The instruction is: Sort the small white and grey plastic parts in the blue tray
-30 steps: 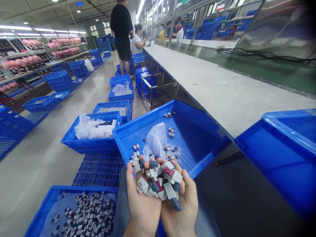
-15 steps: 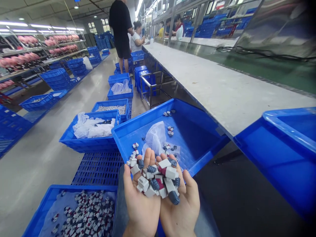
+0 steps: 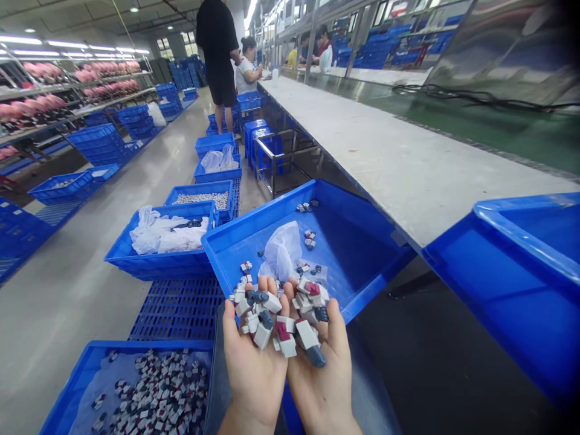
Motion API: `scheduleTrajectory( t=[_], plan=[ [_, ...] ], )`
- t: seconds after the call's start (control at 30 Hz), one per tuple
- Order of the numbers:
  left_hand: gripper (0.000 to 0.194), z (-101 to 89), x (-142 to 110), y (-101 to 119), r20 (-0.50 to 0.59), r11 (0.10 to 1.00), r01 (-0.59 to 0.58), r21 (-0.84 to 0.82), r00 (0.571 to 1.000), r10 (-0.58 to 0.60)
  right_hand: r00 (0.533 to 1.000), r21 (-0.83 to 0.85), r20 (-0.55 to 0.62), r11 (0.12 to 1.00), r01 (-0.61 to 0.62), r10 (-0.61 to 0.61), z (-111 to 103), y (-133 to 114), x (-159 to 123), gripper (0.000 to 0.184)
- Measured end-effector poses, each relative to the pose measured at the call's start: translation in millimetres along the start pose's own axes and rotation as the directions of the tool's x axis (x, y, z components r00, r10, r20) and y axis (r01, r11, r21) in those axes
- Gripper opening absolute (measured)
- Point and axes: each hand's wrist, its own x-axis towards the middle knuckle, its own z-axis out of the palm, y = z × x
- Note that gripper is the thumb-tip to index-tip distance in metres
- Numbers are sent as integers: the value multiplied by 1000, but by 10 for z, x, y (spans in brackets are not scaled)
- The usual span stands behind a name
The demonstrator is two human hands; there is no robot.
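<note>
My left hand (image 3: 254,374) and my right hand (image 3: 321,377) lie side by side, palms up and fingers curled into a cup. Heaped in them are several small plastic toy parts (image 3: 286,345), white blocks with dark red pieces and dark blue fist-like ends. Part of the heap rests on each palm. Just beyond my fingertips is a tilted blue tray (image 3: 362,254). A crumpled white plastic bag (image 3: 281,248) and a few scattered parts of the same kind lie in it.
At lower left, a blue crate (image 3: 90,362) holds many similar parts on a plastic liner. More blue crates (image 3: 158,260) line the floor ahead. A long white worktable (image 3: 362,139) runs along the right, with another blue crate (image 3: 521,241) nearer. People stand and sit farther off.
My hands have drawn slightly apart at the fingers, and the heap of parts has shifted and split between the palms. The view has moved a little.
</note>
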Motion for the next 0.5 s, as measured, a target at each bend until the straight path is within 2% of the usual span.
scheduleTrajectory(
  t=[0.1, 0.2, 0.3, 0.4, 0.5],
  plan=[
    [27, -8, 8, -1, -38, 1000, 0, -10, 999, 0, 1000, 27, -15, 1000, -11, 11, 13, -45, 7, 31],
    [27, -16, -8, -18, -12, 1000, -1, 31, 1000, 2, 999, -6, 1, 999, -44, 44, 13, -71, 19, 30],
    [31, -17, -40, -59, 25, 995, -26, 92, 999, 24, 997, -45, 72, 998, 40, -37, 8, -70, 23, 20],
    [30, -13, -36, -111, 13, 988, -89, 129, 996, 88, 986, -101, 136, 989, 106, -91, 1, -58, 37, 15],
    [27, -21, 44, -147, 15, 980, -146, 134, 989, 145, 988, -109, 114, 987, 119, -106, -17, -65, 100, 15]
  ],
)
